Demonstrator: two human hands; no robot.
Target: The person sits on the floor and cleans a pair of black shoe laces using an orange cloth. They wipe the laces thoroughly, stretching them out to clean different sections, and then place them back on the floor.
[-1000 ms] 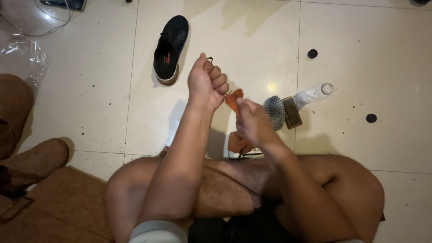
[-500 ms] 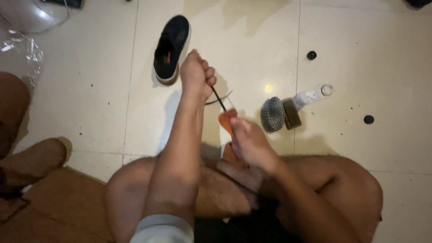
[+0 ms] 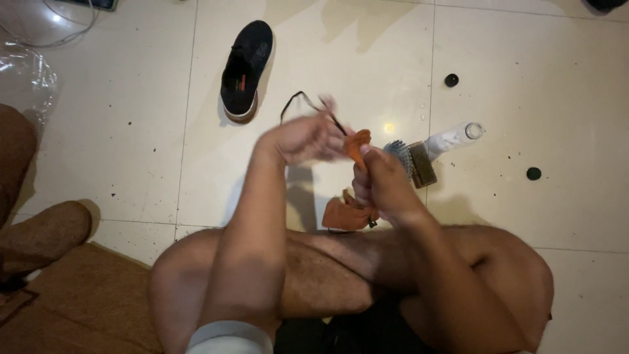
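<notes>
Your left hand (image 3: 306, 139), blurred by motion, pinches the near end of a black shoelace (image 3: 303, 103) above the pale tiled floor (image 3: 131, 131), while your right hand (image 3: 383, 187) is clenched around an orange cloth (image 3: 349, 213). How the left fingers sit on the lace is hard to make out through the blur, and your right fist hides most of the cloth: only a fold sticks up above the knuckles and a bunch hangs out below. The lace loops up and left from your left hand, its far bend lying toward the black shoe (image 3: 245, 69). That shoe rests well apart from your hands, its long axis running up and slightly right, toe away from you and sole on the tile. Just beside your right hand, partly covered by it, sits a brush (image 3: 414, 160), with a clear bottle (image 3: 453, 137) lying on its side past it, neck pointing up and right. Two small black caps (image 3: 451, 80) lie farther right on open tile. Your crossed legs fill the lower frame and are cut off by its edge; a brown mat (image 3: 85, 295) meets the tile at lower left. Crumpled clear plastic (image 3: 29, 75) is cropped at the left edge.
</notes>
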